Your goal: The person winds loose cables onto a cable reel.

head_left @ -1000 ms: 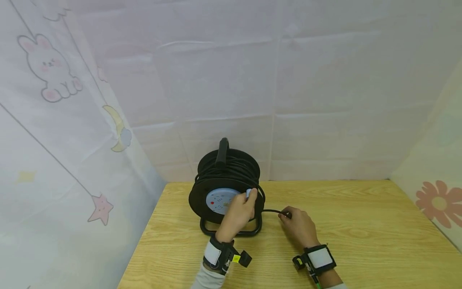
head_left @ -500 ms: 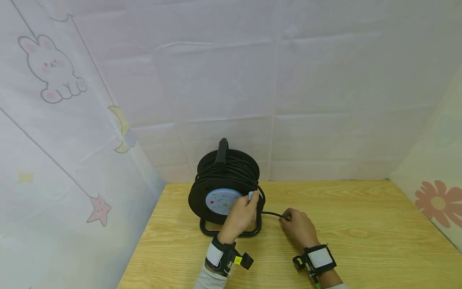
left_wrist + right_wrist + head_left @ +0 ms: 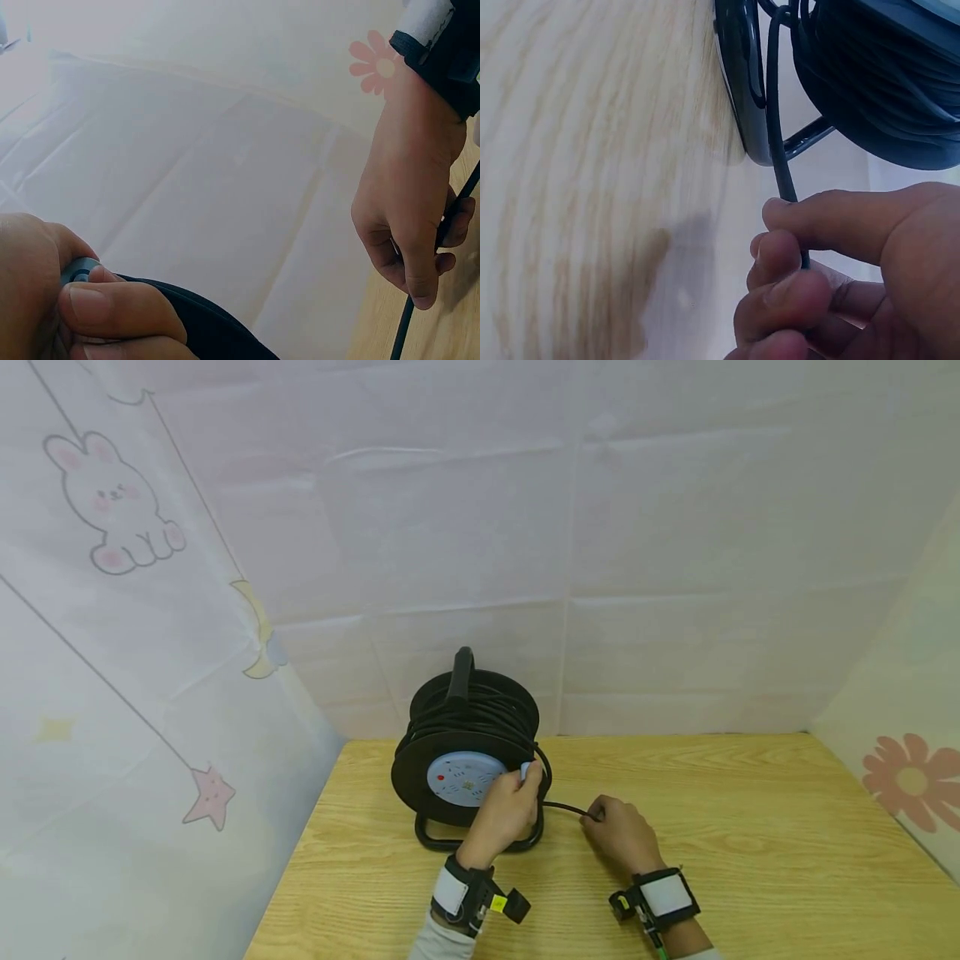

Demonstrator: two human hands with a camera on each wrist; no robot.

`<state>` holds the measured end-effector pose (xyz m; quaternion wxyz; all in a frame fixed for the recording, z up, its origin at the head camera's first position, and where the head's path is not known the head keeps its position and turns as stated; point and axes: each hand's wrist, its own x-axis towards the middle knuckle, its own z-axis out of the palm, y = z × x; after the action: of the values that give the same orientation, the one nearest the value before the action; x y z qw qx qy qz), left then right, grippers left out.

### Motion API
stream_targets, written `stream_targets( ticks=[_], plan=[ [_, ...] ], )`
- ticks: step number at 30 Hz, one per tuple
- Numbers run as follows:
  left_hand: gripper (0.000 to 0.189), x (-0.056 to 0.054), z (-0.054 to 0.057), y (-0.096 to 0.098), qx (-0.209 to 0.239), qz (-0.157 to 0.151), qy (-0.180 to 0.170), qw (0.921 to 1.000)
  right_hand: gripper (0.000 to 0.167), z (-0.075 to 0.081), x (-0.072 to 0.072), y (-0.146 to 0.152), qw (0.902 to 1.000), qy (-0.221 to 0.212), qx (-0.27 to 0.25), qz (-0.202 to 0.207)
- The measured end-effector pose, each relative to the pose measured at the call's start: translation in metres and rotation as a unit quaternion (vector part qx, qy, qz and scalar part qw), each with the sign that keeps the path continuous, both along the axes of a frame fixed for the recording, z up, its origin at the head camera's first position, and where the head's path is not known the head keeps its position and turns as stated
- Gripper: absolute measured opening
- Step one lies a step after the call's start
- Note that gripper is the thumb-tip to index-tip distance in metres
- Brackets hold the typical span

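Observation:
A black cable reel [image 3: 442, 742] stands upright on its tubular frame, with a pale blue socket panel [image 3: 459, 779] on its front. My left hand [image 3: 498, 814] grips the light blue knob [image 3: 525, 768] at the right of the reel's face; in the left wrist view the fingers wrap round the knob [image 3: 79, 268] and hide most of it. To the right of the reel, my right hand [image 3: 621, 833] pinches the black cable [image 3: 566, 808] between thumb and fingers. The right wrist view shows this cable [image 3: 778, 127] running from the drum into the fingertips.
The reel's carrying handle [image 3: 461, 678] rises at the top, above the wound cable [image 3: 487, 708]. Under everything lies a wood-grain table [image 3: 735, 827], its back edge meeting a pale hanging cloth [image 3: 675, 568]. Printed cloth also hangs at both sides. Each wrist wears a strapped camera.
The left hand has shifted slightly right and down with the knob, and the panel's red switch has moved up a little. The right hand stays nearly in place on the cable.

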<state>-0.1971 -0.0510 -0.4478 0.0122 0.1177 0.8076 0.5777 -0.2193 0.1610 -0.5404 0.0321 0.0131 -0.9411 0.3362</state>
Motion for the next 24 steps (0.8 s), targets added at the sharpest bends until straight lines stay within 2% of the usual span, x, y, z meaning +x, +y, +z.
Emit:
stream_targets(
  ticks=[12, 24],
  plan=[
    [0.062, 0.0, -0.006, 0.003, -0.005, -0.008, -0.012, 0.9999, 0.017, 0.002, 0.003, 0.002, 0.9999, -0.002, 0.009, 0.009],
    [0.063, 0.001, -0.012, 0.005, -0.006, -0.021, -0.016, 0.9996, 0.014, -0.002, 0.002, 0.003, 0.9999, 0.003, 0.013, 0.01]
  ],
)
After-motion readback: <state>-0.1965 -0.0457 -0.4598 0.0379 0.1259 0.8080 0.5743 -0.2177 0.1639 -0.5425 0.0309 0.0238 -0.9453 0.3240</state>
